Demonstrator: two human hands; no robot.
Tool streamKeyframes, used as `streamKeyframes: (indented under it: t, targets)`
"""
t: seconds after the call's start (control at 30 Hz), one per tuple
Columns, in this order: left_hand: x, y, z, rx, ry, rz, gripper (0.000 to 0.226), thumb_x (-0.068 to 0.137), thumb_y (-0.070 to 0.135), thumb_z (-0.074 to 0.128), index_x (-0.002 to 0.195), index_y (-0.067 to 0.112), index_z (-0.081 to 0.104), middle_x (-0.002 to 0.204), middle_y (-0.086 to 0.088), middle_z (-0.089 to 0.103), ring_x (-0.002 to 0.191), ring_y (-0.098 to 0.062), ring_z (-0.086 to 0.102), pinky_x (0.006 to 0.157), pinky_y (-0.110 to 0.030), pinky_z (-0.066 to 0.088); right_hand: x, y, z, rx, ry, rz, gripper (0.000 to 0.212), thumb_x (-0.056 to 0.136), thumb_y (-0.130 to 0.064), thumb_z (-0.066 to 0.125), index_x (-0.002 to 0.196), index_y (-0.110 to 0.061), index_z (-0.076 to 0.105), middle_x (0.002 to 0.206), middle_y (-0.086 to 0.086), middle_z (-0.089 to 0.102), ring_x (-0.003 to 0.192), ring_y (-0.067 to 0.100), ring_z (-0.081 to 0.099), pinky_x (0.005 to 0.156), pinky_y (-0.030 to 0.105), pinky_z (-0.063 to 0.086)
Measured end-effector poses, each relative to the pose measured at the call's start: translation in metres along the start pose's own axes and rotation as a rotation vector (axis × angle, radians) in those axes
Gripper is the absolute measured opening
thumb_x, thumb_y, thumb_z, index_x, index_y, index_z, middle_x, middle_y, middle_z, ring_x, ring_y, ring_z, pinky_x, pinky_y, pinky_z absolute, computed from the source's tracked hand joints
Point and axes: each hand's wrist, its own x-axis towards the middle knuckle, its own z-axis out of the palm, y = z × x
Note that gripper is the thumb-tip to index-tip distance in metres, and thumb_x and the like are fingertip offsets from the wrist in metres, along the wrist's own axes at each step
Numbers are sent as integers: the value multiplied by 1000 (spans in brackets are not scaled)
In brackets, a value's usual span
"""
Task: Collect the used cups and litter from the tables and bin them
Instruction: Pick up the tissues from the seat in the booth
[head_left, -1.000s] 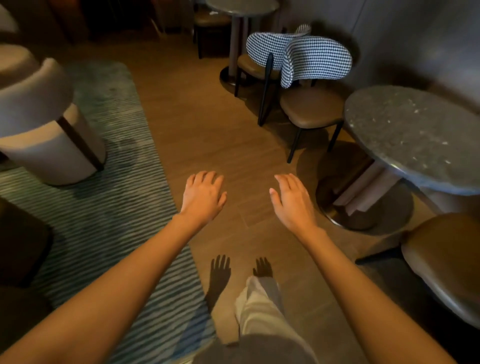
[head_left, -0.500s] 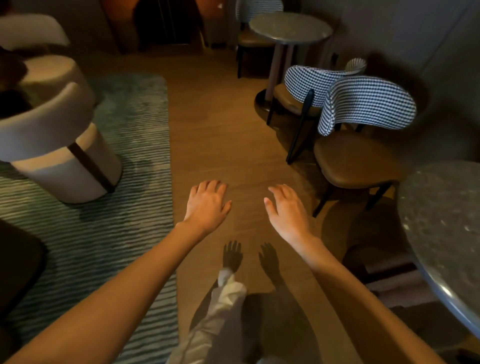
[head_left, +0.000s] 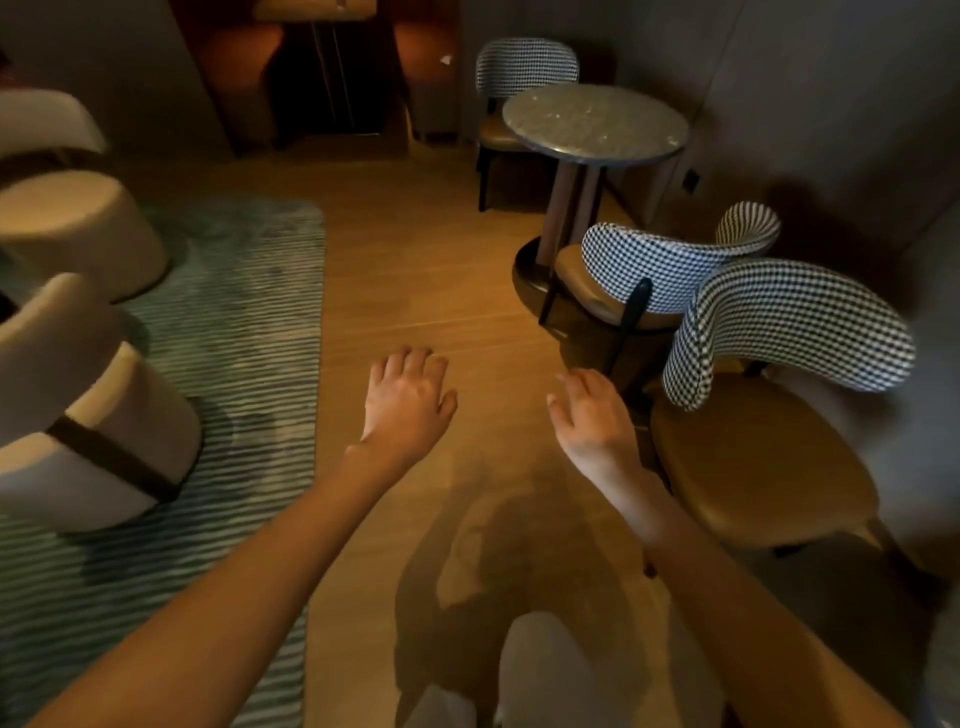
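Note:
My left hand (head_left: 408, 402) and my right hand (head_left: 589, 415) are both stretched out in front of me over the wooden floor, palms down, fingers relaxed, holding nothing. A round grey stone-topped table (head_left: 595, 124) stands ahead on the right with a bare top. I see no cups, litter or bin anywhere in view.
Three houndstooth-backed chairs with tan seats stand on the right: one behind the table (head_left: 525, 65), one before it (head_left: 670, 262), and the nearest (head_left: 779, 322) beside my right hand. White upholstered armchairs (head_left: 88, 415) sit on a green striped rug (head_left: 249, 332) at left. A wooden floor strip (head_left: 415, 249) runs between them.
The view has moved forward and tilted up: the near stone table has left the frame at right, the far round table and chairs have come closer. Both hands stay outstretched and open.

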Motion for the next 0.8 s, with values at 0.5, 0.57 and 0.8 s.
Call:
streamKeyframes:
  t: [0.5, 0.57, 0.8]
  targets:
    - [400, -2, 63, -24, 62, -159, 41, 91, 37, 51, 127, 16, 53, 134, -7, 51, 125, -29, 43, 102, -42, 33, 418, 93, 9, -26, 34, -197, 40, 100, -29, 41, 132, -6, 52, 135, 12, 54, 130, 24, 44, 111, 40, 34]
    - [434, -14, 77, -55, 54, -202, 41, 91, 37, 52, 126, 17, 54, 132, -8, 53, 123, -29, 45, 102, -43, 34, 460, 94, 22, -5, 8, -225, 40, 100, -28, 40, 133, -6, 52, 138, 12, 52, 134, 24, 40, 114, 38, 30]
    - [568, -84, 136, -44, -15, -318, 43, 91, 42, 48, 129, 22, 51, 136, -4, 49, 125, -27, 44, 101, -42, 35, 619, 90, 91, 9, -90, -242, 40, 100, -27, 40, 132, -7, 53, 135, 7, 53, 131, 21, 40, 111, 33, 29]
